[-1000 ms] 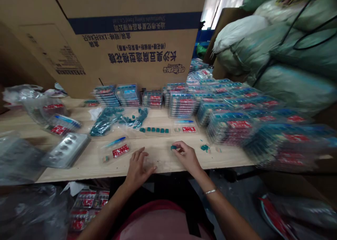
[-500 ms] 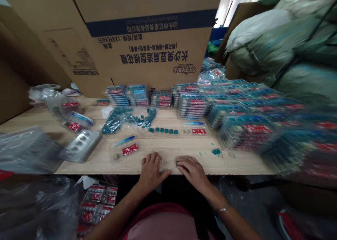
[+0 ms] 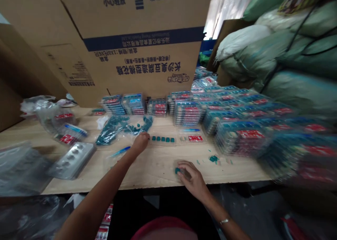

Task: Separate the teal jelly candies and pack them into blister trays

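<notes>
My left hand (image 3: pixel 141 142) is stretched forward to the left end of a clear tray holding a row of small teal blocks (image 3: pixel 163 139). Its fingers are closed together there, and whatever they grip is hidden. Near the table's front edge, my right hand (image 3: pixel 191 178) pinches a teal block (image 3: pixel 177 170) between thumb and fingers. A bag of teal pieces (image 3: pixel 113 126) lies just beyond my left hand. Under my left forearm is a clear pack with a blue pen (image 3: pixel 120 151), partly covered. Another pack with a red-and-white packet (image 3: pixel 195 138) lies right of the row.
Stacked filled packs (image 3: pixel 187 113) line the back and the right side. Empty clear trays (image 3: pixel 72 161) stand at the left. Teal scraps (image 3: pixel 213 159) are scattered right of my right hand. A large cardboard box (image 3: pixel 147 57) closes off the back, with sacks (image 3: pixel 295 61) behind right.
My left hand has left the front edge beside my right hand and moved forward to the row's left end. My right hand stays near the edge, its teal block now more visible.
</notes>
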Motion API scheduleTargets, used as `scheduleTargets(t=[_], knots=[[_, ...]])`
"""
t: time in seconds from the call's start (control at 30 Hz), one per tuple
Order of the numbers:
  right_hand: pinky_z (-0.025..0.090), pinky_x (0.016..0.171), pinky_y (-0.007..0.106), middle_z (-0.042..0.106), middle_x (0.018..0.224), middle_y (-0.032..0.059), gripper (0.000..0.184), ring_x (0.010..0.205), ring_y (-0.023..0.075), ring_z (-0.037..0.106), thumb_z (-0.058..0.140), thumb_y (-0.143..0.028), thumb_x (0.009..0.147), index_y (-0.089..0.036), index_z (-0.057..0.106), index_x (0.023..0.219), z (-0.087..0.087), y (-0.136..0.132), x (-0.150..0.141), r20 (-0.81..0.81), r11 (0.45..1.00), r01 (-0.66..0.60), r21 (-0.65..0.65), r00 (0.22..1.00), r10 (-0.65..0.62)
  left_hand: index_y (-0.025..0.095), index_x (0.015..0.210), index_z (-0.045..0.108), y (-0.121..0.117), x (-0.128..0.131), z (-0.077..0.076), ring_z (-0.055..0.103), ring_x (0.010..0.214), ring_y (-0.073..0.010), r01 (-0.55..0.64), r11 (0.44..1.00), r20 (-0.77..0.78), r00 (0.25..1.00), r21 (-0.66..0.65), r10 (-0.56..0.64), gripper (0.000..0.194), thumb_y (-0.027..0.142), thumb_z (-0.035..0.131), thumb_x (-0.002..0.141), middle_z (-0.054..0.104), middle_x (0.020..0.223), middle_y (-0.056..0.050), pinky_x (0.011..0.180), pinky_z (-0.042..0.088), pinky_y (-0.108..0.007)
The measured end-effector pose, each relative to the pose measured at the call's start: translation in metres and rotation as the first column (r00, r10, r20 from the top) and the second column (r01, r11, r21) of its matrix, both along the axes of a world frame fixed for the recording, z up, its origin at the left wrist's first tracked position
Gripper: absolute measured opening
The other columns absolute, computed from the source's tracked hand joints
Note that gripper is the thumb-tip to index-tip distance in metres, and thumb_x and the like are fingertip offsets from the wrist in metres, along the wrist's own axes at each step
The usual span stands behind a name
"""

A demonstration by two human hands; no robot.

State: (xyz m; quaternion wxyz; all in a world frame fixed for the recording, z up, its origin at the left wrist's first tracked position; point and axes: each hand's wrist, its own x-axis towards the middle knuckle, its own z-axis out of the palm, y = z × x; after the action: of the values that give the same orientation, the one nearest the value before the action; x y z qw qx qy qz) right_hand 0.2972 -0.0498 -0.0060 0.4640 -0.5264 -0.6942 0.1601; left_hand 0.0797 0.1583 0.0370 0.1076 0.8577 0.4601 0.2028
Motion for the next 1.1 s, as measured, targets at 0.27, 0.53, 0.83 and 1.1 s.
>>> scheduleTargets(t=[0.27, 0.53, 0.83, 1.1], knots=[[0.047, 0.089, 0.028, 0.062, 0.113, 0.0064, 0.034, 0.106, 0.0161, 0.056, 0.050, -0.004, 0.079, -0.021, 0.059, 0.108, 0.042, 0.065, -0.041, 0.009, 0.999, -0.011, 0.047, 1.000, 0.010, 0.020, 0.075, 0.063, -0.034, -0.007, 0.000, 0.061, 0.078, -0.0206, -0.067, 0.997, 0.421, 0.904, -0.048, 0.080, 0.015, 0.033, 0.056, 0.072, 0.066, 0.081, -0.005, 0.073, 0.050, -0.034], [0.050, 0.069, 0.025, 0.067, 0.078, 0.0008, 0.010, 0.072, 0.0138, 0.062, 0.057, -0.013, 0.076, -0.019, 0.064, 0.077, 0.042, 0.094, -0.059, -0.338, 0.995, 0.008, -0.099, 0.940, -0.042, 0.020, 0.094, 0.057, -0.084, 0.024, 0.009, 0.063, 0.071, -0.0149, 0.276, 0.791, 0.773, 0.530, -0.546, 0.348, 0.049, 0.031, 0.079, 0.052, 0.066, 0.077, 0.001, 0.068, 0.051, -0.029], [0.034, 0.043, 0.016, 0.050, 0.054, -0.0069, 0.013, 0.047, 0.0066, 0.042, 0.056, -0.015, 0.062, -0.018, 0.062, 0.073, 0.042, 0.037, -0.022, -0.544, 0.952, 0.137, -0.274, 0.794, -0.271, 0.017, 0.057, 0.053, -0.103, 0.076, 0.021, 0.040, 0.045, -0.0059, 0.533, 0.501, 0.703, 0.666, -0.682, 0.248, 0.013, 0.014, 0.060, 0.047, 0.051, 0.051, 0.006, 0.046, 0.033, -0.019], [0.043, 0.054, 0.022, 0.056, 0.068, 0.0004, 0.019, 0.060, 0.0119, 0.053, 0.048, -0.012, 0.070, -0.019, 0.065, 0.074, 0.050, 0.002, 0.030, -0.207, 0.915, 0.403, -0.016, 0.894, -0.397, 0.017, 0.047, 0.045, -0.130, 0.074, 0.049, 0.035, 0.044, -0.0061, 0.671, 0.231, 0.709, 0.676, -0.705, 0.200, 0.011, 0.014, 0.054, 0.041, 0.048, 0.048, 0.003, 0.038, 0.022, -0.018]])
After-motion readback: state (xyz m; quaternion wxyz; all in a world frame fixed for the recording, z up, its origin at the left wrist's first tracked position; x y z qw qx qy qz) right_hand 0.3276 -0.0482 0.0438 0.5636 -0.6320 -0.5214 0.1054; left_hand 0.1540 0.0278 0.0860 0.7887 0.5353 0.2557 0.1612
